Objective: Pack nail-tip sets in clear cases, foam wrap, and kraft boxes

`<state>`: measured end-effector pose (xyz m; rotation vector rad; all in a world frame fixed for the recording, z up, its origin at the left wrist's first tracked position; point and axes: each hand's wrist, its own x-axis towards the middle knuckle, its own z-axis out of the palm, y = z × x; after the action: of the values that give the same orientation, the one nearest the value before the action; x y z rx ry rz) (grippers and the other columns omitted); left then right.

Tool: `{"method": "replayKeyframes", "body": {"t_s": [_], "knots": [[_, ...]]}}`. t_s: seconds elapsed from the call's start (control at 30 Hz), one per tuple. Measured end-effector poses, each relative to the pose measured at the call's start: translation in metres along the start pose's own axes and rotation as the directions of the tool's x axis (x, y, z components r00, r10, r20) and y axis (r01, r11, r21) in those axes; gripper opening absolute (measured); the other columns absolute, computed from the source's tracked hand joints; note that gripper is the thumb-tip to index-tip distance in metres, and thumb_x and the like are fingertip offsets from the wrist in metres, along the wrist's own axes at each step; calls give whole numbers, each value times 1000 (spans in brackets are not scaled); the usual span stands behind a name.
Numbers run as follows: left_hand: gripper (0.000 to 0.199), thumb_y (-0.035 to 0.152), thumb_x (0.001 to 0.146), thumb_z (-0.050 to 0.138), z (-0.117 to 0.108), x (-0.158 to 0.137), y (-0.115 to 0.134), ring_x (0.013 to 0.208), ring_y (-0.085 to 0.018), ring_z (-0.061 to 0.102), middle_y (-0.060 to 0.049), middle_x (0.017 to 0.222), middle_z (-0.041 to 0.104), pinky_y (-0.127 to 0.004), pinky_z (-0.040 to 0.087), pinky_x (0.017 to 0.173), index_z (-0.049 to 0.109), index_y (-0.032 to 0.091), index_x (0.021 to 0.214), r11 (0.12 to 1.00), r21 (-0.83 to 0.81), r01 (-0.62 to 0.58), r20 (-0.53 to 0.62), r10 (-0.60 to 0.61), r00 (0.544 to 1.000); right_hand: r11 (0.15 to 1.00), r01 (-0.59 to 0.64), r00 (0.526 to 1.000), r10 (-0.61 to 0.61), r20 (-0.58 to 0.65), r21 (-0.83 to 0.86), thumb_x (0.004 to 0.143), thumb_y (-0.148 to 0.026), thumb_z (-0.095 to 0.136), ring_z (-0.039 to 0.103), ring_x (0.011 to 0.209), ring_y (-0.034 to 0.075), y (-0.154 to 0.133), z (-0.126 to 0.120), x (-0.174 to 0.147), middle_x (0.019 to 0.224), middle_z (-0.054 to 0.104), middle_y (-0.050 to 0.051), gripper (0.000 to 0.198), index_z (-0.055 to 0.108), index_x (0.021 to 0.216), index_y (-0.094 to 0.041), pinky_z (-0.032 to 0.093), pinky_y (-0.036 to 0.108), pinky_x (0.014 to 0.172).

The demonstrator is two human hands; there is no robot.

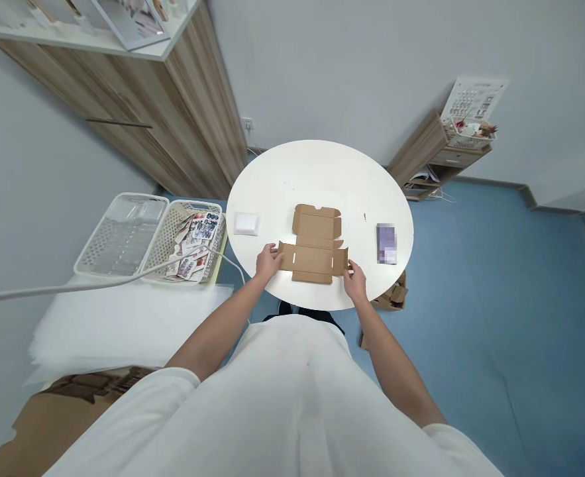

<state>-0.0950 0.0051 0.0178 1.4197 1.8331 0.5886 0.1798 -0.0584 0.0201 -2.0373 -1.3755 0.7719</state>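
An unfolded brown cardboard box [314, 260] lies on the white oval table [322, 165], its lid panel with tabs pointing away from me. Its near panel has a slot at each side, and the two side flaps tilt up a little. My left hand [268, 263] grips the left side flap between thumb and fingers. The right side flap is held at its outer edge by my right hand [355, 281]. To the left sits a white square packet [246, 224]. A purple pack [386, 243], partly blurred, lies to the right.
Left of the table stand two white plastic baskets, one with clear trays [128, 235], one with printed nail sheets [193, 245]. A white cable [123, 283] crosses there. White sheets [123, 324] are stacked below. An open carton [396, 295] stands under the table's right edge.
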Motion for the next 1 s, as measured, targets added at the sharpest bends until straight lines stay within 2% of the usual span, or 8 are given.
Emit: {"method": "replayKeyframes", "body": {"t_s": [0.07,0.17,0.3,0.4,0.47,0.53,0.73,1.0], "knots": [[45,28,78,54,1,-6,-1,101,-20,58,-11,117,56,-32,45,85,41,18,119,995,65,-71,-35,73,997,1000,-20,1000,20,0,-16,78,-33,39,54,73,16,3,1,-3,107,55,12,50,44,125,-14,44,36,79],[50,31,77,55,5,-20,1,122,-26,40,-12,130,46,-41,34,98,40,19,123,941,260,-216,-50,236,970,995,-64,998,62,-18,-72,77,-38,43,54,80,19,7,-1,-7,110,52,13,55,42,127,-15,42,37,81],[57,43,73,58,14,-39,7,130,-28,27,-12,135,40,-46,20,105,43,20,122,789,376,-485,210,437,874,973,-115,989,94,-111,-199,76,-46,45,41,112,30,4,-11,0,122,44,18,62,40,129,-13,34,43,92],[61,49,67,63,23,-46,13,129,-31,27,-12,132,42,-50,13,105,46,21,119,696,381,-608,391,475,788,963,-115,990,90,-111,-244,77,-49,43,34,119,32,-7,-19,20,127,41,17,63,39,130,-14,29,45,95],[62,46,65,65,28,-48,16,128,-31,27,-12,131,43,-52,13,104,46,22,119,660,389,-642,455,468,757,963,-90,995,74,-72,-254,78,-50,41,35,119,31,-16,-22,40,127,43,17,63,39,130,-15,28,46,96],[58,39,68,64,32,-48,19,127,-31,30,-11,130,43,-52,14,103,44,22,120,643,408,-648,481,452,751,969,-73,997,73,-8,-236,78,-52,40,38,118,30,-25,-21,62,124,47,15,63,38,130,-15,28,45,96],[43,26,74,56,37,-43,24,121,-27,37,-10,125,45,-48,17,102,45,23,116,649,457,-608,490,387,781,990,-123,973,133,187,-62,80,-50,40,50,107,22,-44,-4,123,118,55,11,62,38,130,-15,36,34,91],[39,17,73,50,40,-34,29,106,-25,47,-9,111,53,-47,18,101,49,22,111,650,497,-575,485,341,805,992,-100,977,114,182,-81,80,-31,40,57,82,19,-38,16,147,85,64,5,40,53,115,-18,42,31,76]]}}
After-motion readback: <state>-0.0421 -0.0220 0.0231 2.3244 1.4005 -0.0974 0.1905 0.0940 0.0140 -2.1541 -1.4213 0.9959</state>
